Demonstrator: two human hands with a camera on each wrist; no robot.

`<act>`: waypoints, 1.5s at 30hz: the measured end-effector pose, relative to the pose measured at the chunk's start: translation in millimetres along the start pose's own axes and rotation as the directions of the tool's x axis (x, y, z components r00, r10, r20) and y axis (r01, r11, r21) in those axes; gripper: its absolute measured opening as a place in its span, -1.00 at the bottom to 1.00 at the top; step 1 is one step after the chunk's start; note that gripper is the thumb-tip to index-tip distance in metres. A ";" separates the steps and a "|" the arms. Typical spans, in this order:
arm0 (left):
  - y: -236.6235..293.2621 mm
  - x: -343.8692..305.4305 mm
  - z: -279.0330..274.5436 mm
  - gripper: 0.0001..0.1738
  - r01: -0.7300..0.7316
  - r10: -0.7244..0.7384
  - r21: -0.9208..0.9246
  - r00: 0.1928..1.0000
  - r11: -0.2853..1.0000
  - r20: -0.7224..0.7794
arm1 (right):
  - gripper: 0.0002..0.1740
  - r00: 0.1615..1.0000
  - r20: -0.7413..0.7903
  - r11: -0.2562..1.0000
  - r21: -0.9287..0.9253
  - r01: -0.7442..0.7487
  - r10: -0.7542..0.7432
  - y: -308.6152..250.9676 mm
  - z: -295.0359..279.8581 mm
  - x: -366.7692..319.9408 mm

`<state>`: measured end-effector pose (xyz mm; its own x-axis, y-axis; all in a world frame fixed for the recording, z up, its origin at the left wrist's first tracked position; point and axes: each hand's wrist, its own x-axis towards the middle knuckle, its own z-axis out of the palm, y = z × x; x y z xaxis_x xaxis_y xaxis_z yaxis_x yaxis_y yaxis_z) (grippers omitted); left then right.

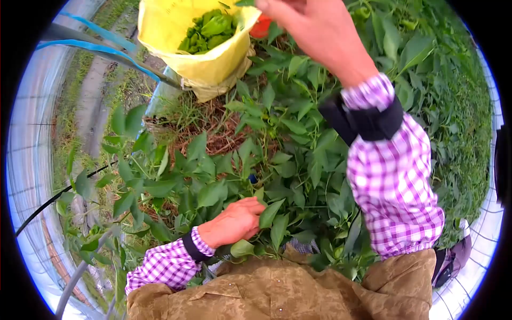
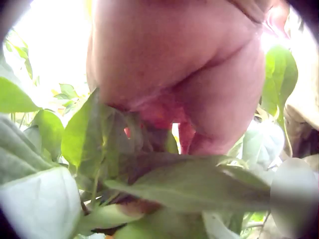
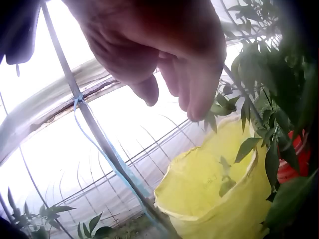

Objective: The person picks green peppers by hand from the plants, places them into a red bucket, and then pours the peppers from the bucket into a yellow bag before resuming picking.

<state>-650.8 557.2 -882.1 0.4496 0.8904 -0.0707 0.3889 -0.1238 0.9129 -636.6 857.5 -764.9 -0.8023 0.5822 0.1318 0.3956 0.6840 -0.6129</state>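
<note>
My right hand (image 1: 322,40) is over the rim of a yellow bag (image 1: 186,64), with green peppers (image 1: 213,29) inside. In the right wrist view the fingers of that hand (image 3: 167,55) point down, loosely apart and holding nothing, above the yellow bag (image 3: 214,199); a small green piece (image 3: 227,185) shows inside its mouth. Low among the pepper leaves (image 1: 272,213) is my left hand (image 1: 234,220). In the left wrist view this hand (image 2: 174,64) has its fingers bent down behind leaves (image 2: 189,184), which hide the fingertips and whatever they touch.
Dense pepper plants (image 1: 416,58) cover the middle and right. A metal pole with blue ties (image 1: 114,53) stands at the upper left, beside the bag. A red container (image 3: 295,157) is behind the bag. Clear plastic sheeting (image 1: 32,122) lines the left side.
</note>
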 end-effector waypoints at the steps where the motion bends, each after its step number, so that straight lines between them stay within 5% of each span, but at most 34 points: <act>1: -4.8 -5.8 1.9 -0.69 0.071 -0.069 -0.021 0.994 0.997 0.090 | -0.73 0.992 -0.055 0.979 0.163 0.125 -0.117 29.4 21.3 -16.6; 2: -6.1 -7.9 0.7 -0.69 0.073 -0.069 -0.036 0.992 0.997 0.110 | -0.71 0.986 0.153 0.978 0.209 0.026 -0.059 30.7 20.9 -45.4; 3: -4.3 -7.8 -4.3 -0.65 0.072 -0.069 -0.034 0.994 0.997 0.089 | -0.69 0.981 0.173 0.938 0.346 0.022 -0.087 40.9 35.1 -76.8; 4: -1.9 -8.4 -8.4 -0.61 0.071 -0.069 -0.030 0.995 0.997 0.067 | -0.69 0.905 0.425 0.943 0.289 -0.167 0.030 47.0 40.1 -105.8; 6: 0.2 -9.5 -15.3 -0.65 0.089 -0.085 -0.052 0.993 0.995 0.078 | -0.72 0.707 0.691 0.941 0.122 -0.316 0.148 62.9 61.0 -171.6; 10: -9.6 -18.0 -26.8 -0.68 0.134 -0.127 -0.194 0.991 0.972 0.046 | -0.72 0.490 0.800 0.938 -0.313 -0.150 0.345 77.0 84.0 -303.3; 12: -3.3 -17.6 -30.9 -0.75 0.265 -0.279 -0.387 0.960 0.883 0.021 | -0.66 0.430 0.803 0.905 -0.416 -0.090 0.412 84.9 78.9 -353.7; 14: -8.8 -19.7 -32.7 -0.76 0.236 -0.281 -0.527 0.960 0.817 -0.006 | -0.73 0.384 0.792 0.875 -0.471 -0.113 0.475 84.8 67.9 -388.4; 16: -9.8 -15.9 -38.8 -0.77 0.311 -0.372 -0.513 0.928 0.800 -0.017 | -0.77 0.363 0.761 0.834 -0.543 -0.099 0.538 86.0 60.4 -410.6; 18: -27.1 -30.8 -37.5 -0.73 0.384 -0.499 -0.552 0.864 0.740 -0.067 | -0.72 0.507 0.681 0.802 -0.596 -0.038 0.529 93.6 55.5 -430.4; 20: -33.1 -31.5 -33.4 -0.70 0.307 -0.603 -0.752 0.784 0.584 -0.148 | -0.78 0.551 0.640 0.782 -0.622 -0.039 0.536 96.3 45.8 -430.3; 22: -35.8 -30.8 -37.6 -0.70 0.338 -0.622 -0.706 0.761 0.622 -0.184 | -0.86 0.606 0.549 0.806 -0.506 -0.309 0.576 97.9 46.9 -427.0; 24: -26.0 -16.9 -41.8 -0.66 0.374 -0.625 -0.671 0.761 0.641 -0.174 | -0.89 0.878 0.268 0.854 -0.457 -0.247 0.397 78.0 44.5 -400.7; 26: -11.4 -5.2 -43.3 -0.64 0.409 -0.645 -0.665 0.751 0.625 -0.144 | -0.88 0.948 0.156 0.917 -0.337 -0.213 0.277 70.0 45.3 -382.5; 28: -1.4 -2.8 -42.1 -0.61 0.435 -0.657 -0.658 0.744 0.615 -0.123 | -0.88 0.954 0.191 0.962 -0.185 -0.198 0.233 69.2 62.0 -382.1; 30: -8.2 -14.4 -41.7 -0.59 0.591 -0.713 -0.422 0.660 0.687 -0.237 | -0.86 0.954 0.250 0.967 -0.231 -0.107 0.165 76.3 91.4 -384.6; 31: 7.6 1.4 -47.4 -0.60 0.557 -0.601 -0.227 0.740 0.799 -0.302 | -0.81 0.859 0.425 0.946 -0.265 -0.185 0.287 80.7 101.3 -389.5; 34: 55.5 16.4 -46.4 -0.62 0.452 -0.211 0.264 0.758 0.852 -0.618 | -0.81 0.487 0.702 0.852 -0.389 -0.350 0.520 103.5 115.3 -405.5; 37: 91.8 53.5 -13.7 -0.66 0.072 -0.021 0.201 0.969 0.977 -0.244 | -0.82 0.456 0.727 0.858 -0.433 -0.275 0.513 116.6 106.6 -404.5; 39: 104.4 82.3 37.4 -0.66 -0.104 0.105 0.191 0.994 0.976 0.004 | -0.76 0.494 0.650 0.804 -0.347 -0.483 0.577 121.5 96.9 -396.3; 40: 99.6 87.8 62.4 -0.66 -0.194 0.182 0.230 0.981 0.954 0.072 | -0.71 0.599 0.558 0.779 -0.147 -0.610 0.574 129.9 96.8 -397.7; 42: 86.3 81.5 79.1 -0.70 -0.115 -0.062 0.357 0.892 0.927 0.447 | -0.70 0.641 0.406 0.707 -0.021 -0.707 0.652 145.3 90.2 -389.7; 44: 83.5 68.4 64.9 -0.73 -0.141 -0.163 0.511 0.848 0.848 0.504 | -0.69 0.638 0.279 0.636 0.111 -0.764 0.717 172.8 94.9 -398.1; 45: 83.2 59.4 54.0 -0.77 -0.114 -0.204 0.545 0.848 0.831 0.490 | -0.67 0.556 0.326 0.533 0.164 -0.830 0.765 188.0 97.3 -401.8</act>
<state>-548.4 576.1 -832.1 0.6955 0.5657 -0.4430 0.7095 -0.4433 0.5478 -283.3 709.4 -1008.9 -0.2890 0.7034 -0.6494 0.8034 -0.1907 -0.5640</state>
